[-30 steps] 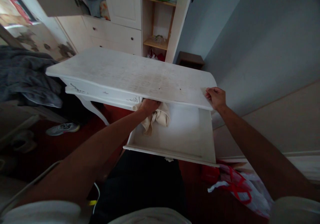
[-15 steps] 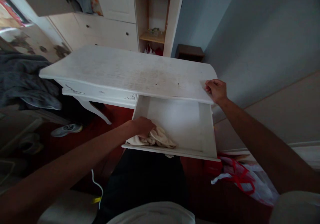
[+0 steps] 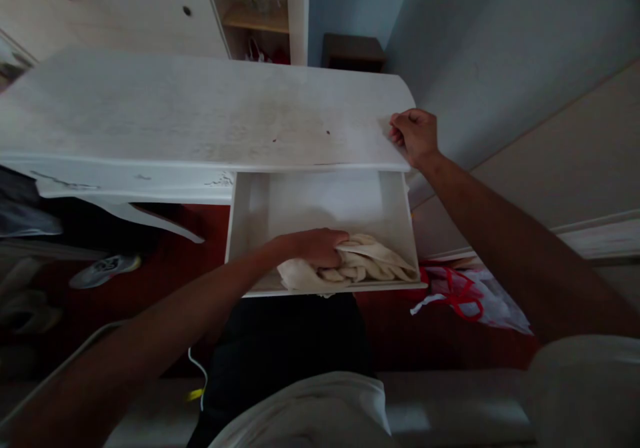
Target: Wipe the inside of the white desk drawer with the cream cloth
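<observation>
My left hand [image 3: 323, 247] is inside the pulled-out drawer [image 3: 325, 191], closed on a crumpled cream cloth [image 3: 375, 258]. The cloth lies against the drawer's front panel, bunched toward its right half. On the right end of the white desk top [image 3: 200, 101] rests my right hand [image 3: 414, 135], its fingers curled closed by the edge. Whether those fingers hold anything is hidden. Brownish smudges and two small dark specks mark the desk top.
White cabinets [image 3: 125, 8] and an open shelf [image 3: 257, 18] stand behind the desk. A small dark brown box-like unit [image 3: 353, 51] sits by the wall. On the red floor are a sneaker [image 3: 105, 271] and a plastic bag with red handles [image 3: 493, 298].
My left hand has moved the cloth from the drawer's left front corner toward the right along the front. My right hand keeps its place on the desk. The view has tilted downward.
</observation>
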### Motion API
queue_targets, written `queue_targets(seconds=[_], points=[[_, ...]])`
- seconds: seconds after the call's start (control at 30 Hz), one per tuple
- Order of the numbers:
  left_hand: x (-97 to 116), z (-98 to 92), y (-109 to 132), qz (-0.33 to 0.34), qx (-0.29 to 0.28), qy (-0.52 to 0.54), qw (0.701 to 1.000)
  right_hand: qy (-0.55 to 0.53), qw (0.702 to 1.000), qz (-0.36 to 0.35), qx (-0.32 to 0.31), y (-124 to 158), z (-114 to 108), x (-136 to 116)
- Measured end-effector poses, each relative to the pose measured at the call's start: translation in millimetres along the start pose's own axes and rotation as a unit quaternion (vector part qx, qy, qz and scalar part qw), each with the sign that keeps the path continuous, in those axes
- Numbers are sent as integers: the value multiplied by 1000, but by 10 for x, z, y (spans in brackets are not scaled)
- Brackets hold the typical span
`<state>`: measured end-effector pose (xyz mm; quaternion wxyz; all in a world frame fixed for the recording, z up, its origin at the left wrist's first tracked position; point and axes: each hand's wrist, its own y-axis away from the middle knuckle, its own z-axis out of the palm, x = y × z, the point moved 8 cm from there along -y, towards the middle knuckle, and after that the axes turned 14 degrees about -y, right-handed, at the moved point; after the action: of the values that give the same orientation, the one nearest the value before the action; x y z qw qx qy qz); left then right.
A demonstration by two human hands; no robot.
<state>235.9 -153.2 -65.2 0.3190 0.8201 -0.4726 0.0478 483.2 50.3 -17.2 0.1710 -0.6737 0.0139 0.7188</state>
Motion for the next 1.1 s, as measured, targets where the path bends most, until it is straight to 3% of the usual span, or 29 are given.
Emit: queue_targets(seconds=[0.13, 0.27, 0.53, 0.63, 0.73, 0.83, 1.0, 1.1], points=[[452, -71, -500, 50, 12, 24, 998, -12, 1000, 1, -18, -49, -5, 49], [682, -109, -771, 53, 21, -18, 998, -22, 999, -1, -26, -72, 1, 73], [910, -245, -527, 167, 38, -109, 979, -24, 1000, 0, -11, -30, 28, 29], [937, -354, -470, 174, 47, -110, 977, -24, 1000, 1, -8, -25, 39, 39], [846, -570, -433, 150, 83, -124, 977, -23, 1000, -9, -2, -6, 53, 28], [636, -929, -306, 118, 143, -128, 974, -20, 999, -24, 16, 42, 58, -21], [61, -1596, 119, 13, 215, -85, 973, -28, 998, -33, 45, 143, 63, -108], [-281, -1967, 424, -53, 285, -55, 955, -39, 997, -33, 49, 190, 74, -127]])
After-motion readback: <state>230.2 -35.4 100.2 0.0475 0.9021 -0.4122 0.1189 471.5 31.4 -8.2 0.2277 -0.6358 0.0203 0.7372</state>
